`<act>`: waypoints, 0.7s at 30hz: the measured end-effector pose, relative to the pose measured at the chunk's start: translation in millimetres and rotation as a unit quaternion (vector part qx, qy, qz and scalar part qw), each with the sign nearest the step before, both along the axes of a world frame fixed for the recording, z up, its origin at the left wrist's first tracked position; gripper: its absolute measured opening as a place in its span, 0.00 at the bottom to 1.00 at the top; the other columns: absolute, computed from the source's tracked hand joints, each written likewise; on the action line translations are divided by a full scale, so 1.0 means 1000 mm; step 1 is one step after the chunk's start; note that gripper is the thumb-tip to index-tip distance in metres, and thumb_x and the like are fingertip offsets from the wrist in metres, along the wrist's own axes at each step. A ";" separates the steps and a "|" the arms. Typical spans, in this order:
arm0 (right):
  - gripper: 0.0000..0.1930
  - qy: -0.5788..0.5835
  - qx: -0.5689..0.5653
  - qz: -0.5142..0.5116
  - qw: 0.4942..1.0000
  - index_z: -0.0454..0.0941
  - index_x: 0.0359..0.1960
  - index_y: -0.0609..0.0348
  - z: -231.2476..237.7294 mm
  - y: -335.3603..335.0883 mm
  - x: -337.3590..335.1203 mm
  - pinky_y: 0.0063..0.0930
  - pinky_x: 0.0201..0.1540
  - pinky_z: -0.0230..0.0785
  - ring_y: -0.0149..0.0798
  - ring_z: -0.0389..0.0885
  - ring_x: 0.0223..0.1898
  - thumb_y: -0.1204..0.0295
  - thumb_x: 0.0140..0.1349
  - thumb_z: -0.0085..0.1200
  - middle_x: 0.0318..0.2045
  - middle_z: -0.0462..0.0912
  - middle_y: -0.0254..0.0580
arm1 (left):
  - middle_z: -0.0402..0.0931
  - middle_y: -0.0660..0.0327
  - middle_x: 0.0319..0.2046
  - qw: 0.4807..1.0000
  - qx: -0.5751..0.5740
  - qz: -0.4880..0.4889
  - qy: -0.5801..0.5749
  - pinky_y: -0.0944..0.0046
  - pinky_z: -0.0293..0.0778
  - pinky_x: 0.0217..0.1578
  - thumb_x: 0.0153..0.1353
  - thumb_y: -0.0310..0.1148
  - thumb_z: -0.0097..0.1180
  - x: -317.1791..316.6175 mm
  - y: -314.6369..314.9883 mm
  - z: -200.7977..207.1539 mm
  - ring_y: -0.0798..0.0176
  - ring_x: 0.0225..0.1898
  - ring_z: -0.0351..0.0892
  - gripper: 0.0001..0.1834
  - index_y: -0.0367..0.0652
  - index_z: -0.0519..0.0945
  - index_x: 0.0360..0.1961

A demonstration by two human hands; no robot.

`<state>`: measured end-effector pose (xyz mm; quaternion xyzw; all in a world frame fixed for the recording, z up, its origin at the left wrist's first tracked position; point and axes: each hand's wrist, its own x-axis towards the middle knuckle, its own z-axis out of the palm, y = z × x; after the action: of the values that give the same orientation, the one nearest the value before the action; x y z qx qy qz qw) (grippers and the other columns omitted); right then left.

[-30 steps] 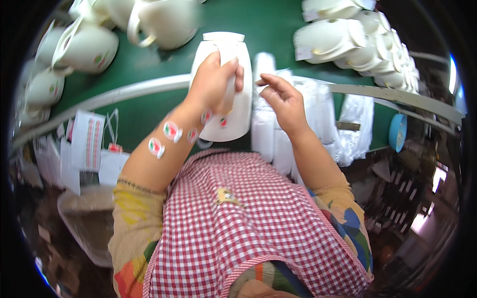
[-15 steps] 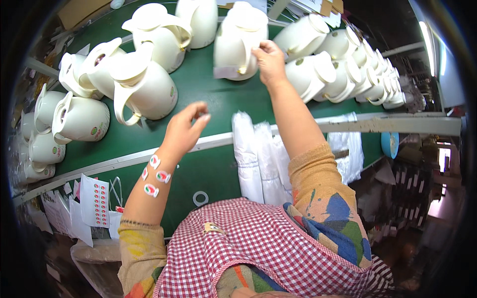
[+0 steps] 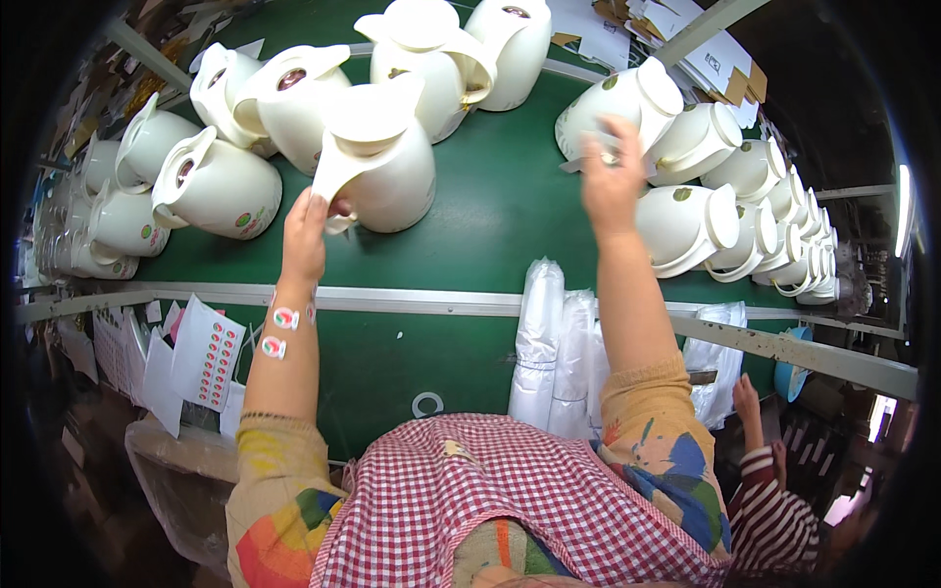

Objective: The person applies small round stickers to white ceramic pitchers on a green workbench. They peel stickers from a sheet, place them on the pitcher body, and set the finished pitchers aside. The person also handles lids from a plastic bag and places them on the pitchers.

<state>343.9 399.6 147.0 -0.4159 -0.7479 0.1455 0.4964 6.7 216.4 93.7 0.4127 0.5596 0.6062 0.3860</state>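
Note:
My left hand (image 3: pixel 305 235) is closed round the handle of a cream-white vacuum jug (image 3: pixel 387 181), which stands upright on the green table with a small colored print on its side. My right hand (image 3: pixel 612 181), smeared by motion, is in front of another cream jug (image 3: pixel 593 106) that leans with its lid to the right. A small pale tag or card shows beside my fingers there. Whether they grip the handle is not clear. Small round stickers (image 3: pixel 285 318) cling to my left forearm.
Several jugs stand at left (image 3: pixel 230 196); rows of tilted jugs (image 3: pixel 681 220) lie at right. Plastic bag rolls (image 3: pixel 539 343) hang over the metal table rail (image 3: pixel 421 300). A sticker sheet (image 3: pixel 208 353) is at lower left, a white ring (image 3: pixel 427 404) near my apron. Another person's striped sleeve (image 3: pixel 769 500) shows at right.
The jug at my right hand has moved right to the tilted row and now leans. My left hand, empty before, has taken a jug's handle. The view has shifted; a co-worker's arm has appeared.

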 end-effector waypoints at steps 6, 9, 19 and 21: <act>0.36 -0.149 0.047 0.188 0.970 0.67 0.61 0.51 0.066 -0.042 -0.110 0.40 0.63 0.57 0.51 0.65 0.61 0.51 0.52 0.61 0.60 0.68 0.50 | 0.64 0.68 0.14 0.999 -0.039 -0.029 0.010 0.75 0.53 0.18 0.69 0.44 0.46 0.045 -0.001 0.039 0.76 0.16 0.58 0.20 0.40 0.73 0.26; 0.38 -0.204 -0.106 0.334 0.914 0.66 0.63 0.50 0.069 -0.051 -0.096 0.38 0.63 0.57 0.52 0.64 0.61 0.48 0.52 0.59 0.60 0.67 0.50 | 0.65 0.70 0.14 0.997 -0.036 -0.066 0.017 0.76 0.53 0.17 0.68 0.43 0.48 0.076 -0.032 0.069 0.78 0.16 0.58 0.19 0.40 0.74 0.25; 0.33 -0.254 -0.001 0.319 0.913 0.73 0.57 0.50 0.058 -0.162 -0.018 0.43 0.57 0.61 0.55 0.67 0.54 0.52 0.49 0.60 0.55 0.68 0.52 | 0.65 0.71 0.16 0.984 -0.094 -0.153 0.014 0.74 0.57 0.20 0.67 0.37 0.49 0.130 -0.122 0.078 0.77 0.19 0.59 0.16 0.38 0.76 0.25; 0.32 -0.262 0.006 0.311 0.913 0.72 0.58 0.52 0.055 -0.171 -0.010 0.43 0.58 0.60 0.55 0.65 0.55 0.53 0.50 0.59 0.56 0.67 0.53 | 0.66 0.71 0.17 0.982 -0.096 -0.158 0.041 0.72 0.58 0.20 0.67 0.37 0.49 0.136 -0.129 0.078 0.77 0.19 0.60 0.16 0.37 0.77 0.26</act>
<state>334.2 228.9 202.4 -0.1821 -0.9438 0.1738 0.2144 142.4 87.4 172.0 0.4816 0.5586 0.4634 0.4912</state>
